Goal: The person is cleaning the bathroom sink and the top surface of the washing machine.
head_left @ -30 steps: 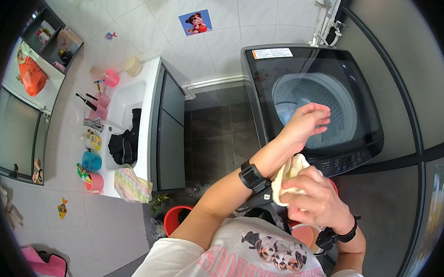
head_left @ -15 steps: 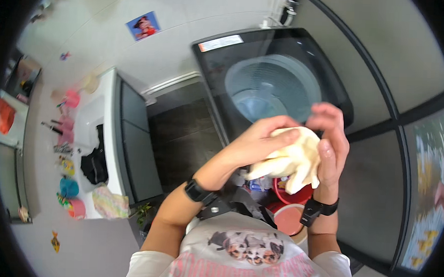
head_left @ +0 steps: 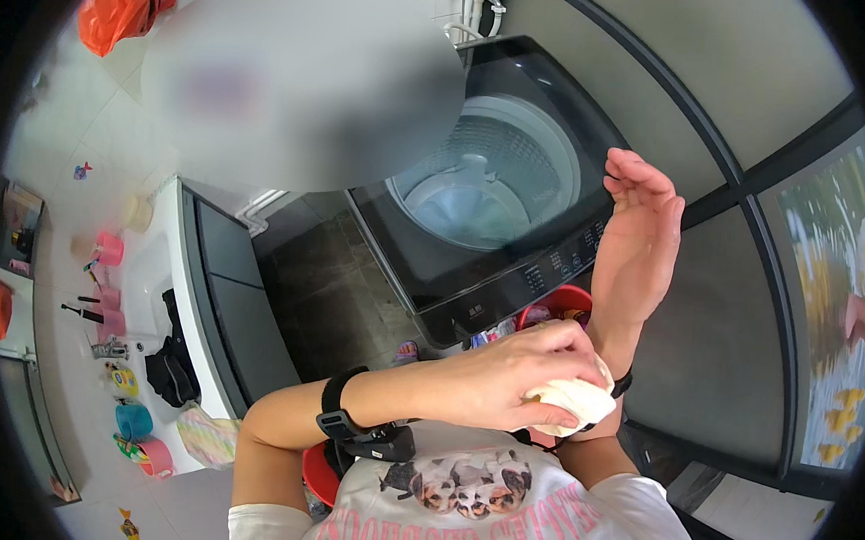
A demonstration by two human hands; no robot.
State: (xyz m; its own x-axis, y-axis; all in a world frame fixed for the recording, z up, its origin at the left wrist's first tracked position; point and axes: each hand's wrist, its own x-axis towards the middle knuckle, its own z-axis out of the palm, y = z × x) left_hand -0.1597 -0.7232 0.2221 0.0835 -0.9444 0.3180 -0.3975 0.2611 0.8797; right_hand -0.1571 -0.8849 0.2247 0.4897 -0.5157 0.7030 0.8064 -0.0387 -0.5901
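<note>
A crumpled cream cloth [head_left: 581, 400] is bunched in my left hand [head_left: 530, 366], which is closed round it. That hand reaches across my front and presses the cloth to my right forearm, close to the dark wrist strap [head_left: 623, 383]. My right hand [head_left: 642, 216] is raised and holds nothing. Its fingers are slightly bent and its palm is turned partly inward. Beyond both hands stands a dark top-loading washing machine [head_left: 484, 311] with its round drum [head_left: 479, 209] exposed. Part of the machine's far left side is covered by a blurred patch.
At the left is a white sink counter [head_left: 203, 332] holding a black garment [head_left: 169, 374], cups and bottles, with a pastel cloth [head_left: 205, 436] over its edge. A red basin [head_left: 564, 297] is in front of the machine. Dark-framed panels [head_left: 705, 330] line the right side.
My hands have parted. The left one has carried the cloth nearer to me and onto the right forearm. My right hand has let go of the cloth and stands raised. The view has shifted.
</note>
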